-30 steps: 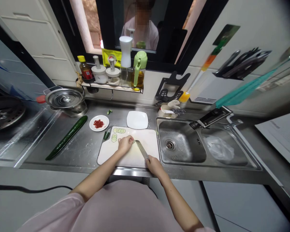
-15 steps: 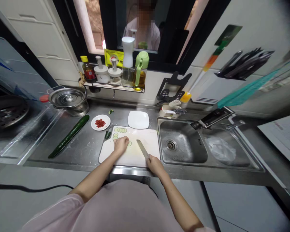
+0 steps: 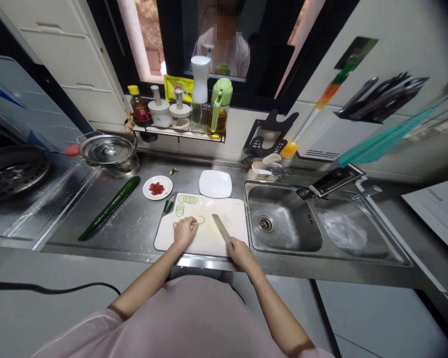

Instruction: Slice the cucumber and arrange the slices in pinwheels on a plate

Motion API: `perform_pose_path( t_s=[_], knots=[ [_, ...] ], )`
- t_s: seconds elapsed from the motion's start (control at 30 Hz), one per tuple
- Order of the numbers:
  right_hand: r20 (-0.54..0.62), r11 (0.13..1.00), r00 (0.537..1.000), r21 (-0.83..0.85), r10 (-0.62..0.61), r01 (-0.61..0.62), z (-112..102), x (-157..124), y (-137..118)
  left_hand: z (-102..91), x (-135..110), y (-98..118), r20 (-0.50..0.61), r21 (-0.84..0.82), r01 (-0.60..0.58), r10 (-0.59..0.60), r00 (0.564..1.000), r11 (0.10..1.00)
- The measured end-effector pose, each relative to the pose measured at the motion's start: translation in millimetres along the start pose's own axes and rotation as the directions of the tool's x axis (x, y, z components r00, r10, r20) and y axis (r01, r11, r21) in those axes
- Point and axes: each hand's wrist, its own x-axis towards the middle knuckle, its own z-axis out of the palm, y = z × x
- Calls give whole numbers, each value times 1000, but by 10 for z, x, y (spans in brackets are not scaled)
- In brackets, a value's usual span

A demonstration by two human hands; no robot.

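Observation:
My left hand is over the left half of a white cutting board, fingers pinched together at what looks like the pale edge of a thin cucumber slice. Just beyond the fingertips a round cucumber slice lies flat. In my right hand is the handle of a kitchen knife, its blade slanting up and left over the board. Overlapping cucumber slices line the board's upper left, with a second short row below them. Dark green cucumber pieces sit at the left corner.
A whole cucumber lies on the steel counter at left. Near it stand a plate of chopped red pieces and a lidded metal pot. An unused white plate sits behind the board; a sink adjoins its right.
My left hand has drawn back slightly toward me, away from the rows of slices, showing more of them. The right hand and knife stay almost in place.

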Motion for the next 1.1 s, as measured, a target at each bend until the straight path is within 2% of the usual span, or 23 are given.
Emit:
perform_pose_path(
  t_s=[0.2,0.53,0.67,1.1],
  knots=[
    [15,1000,1000,-20,-10,10,-48,-9,-21,21,-87,-77,-56,117,-48,54,997,992],
    [-11,993,998,-101,-70,68,-81,-122,-103,84,-190,-156,-58,283,-194,219,974,939],
    [15,987,996,-131,-89,90,-94,-179,-162,131,-217,-187,-54,325,-244,276,960,914],
    [28,980,993,-163,-113,117,-74,-183,-238,170,-200,-198,2,334,-245,259,966,910]
  ],
)
